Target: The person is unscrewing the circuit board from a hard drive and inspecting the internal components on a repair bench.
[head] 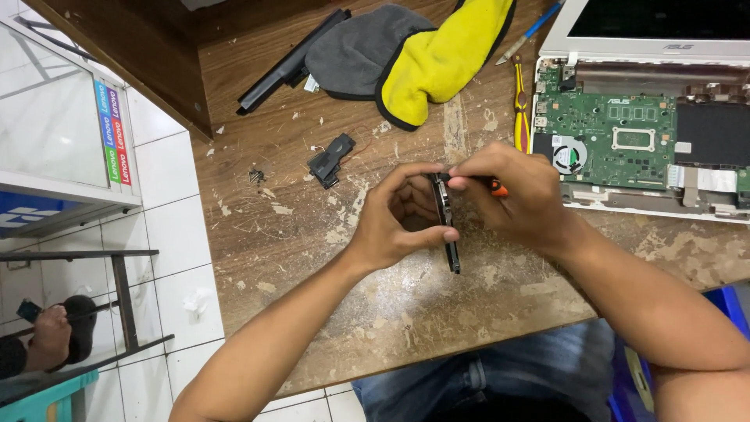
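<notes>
Black, flat drive unit (pixel 445 223) stands on edge on the scarred wooden table (pixel 328 258), gripped by left hand (pixel 398 219); right hand (pixel 512 191) pinches an orange-handled tool (pixel 498 187) at its far end. Bare tabletop lies near and left.

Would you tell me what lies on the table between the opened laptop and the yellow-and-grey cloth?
In the head view, yellow-handled pliers lie between the cloth and the laptop.

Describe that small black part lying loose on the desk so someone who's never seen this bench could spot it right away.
Start at the worn wooden desk and find the grey and yellow cloth near its far edge. Just below the cloth, left of the left hand, lies the small black part. Unlike the long black bar beside the cloth, it is short, blocky and angled, with a thin wire trailing off it.
</notes>
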